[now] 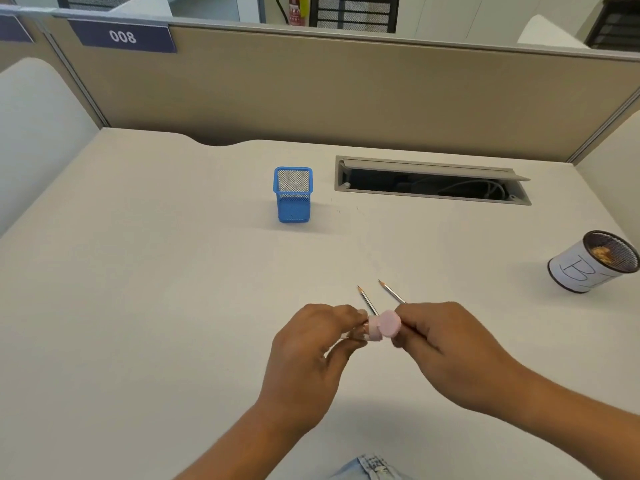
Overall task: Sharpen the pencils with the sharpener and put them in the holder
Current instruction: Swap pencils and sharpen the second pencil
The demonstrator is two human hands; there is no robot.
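Observation:
A pink round sharpener is held low over the desk between both hands. My left hand pinches its left end. My right hand touches its round right end and grips a pencil whose sharpened tip points away and to the left. A second sharpened pencil sticks out behind the sharpener, parallel to the first; I cannot tell which hand holds it. The blue mesh holder stands upright farther back, left of centre, with no pencil visible inside.
A black mesh cup wrapped in white paper, with shavings inside, stands at the right. An open cable hatch lies right of the holder. Beige partitions wall the desk's back and sides.

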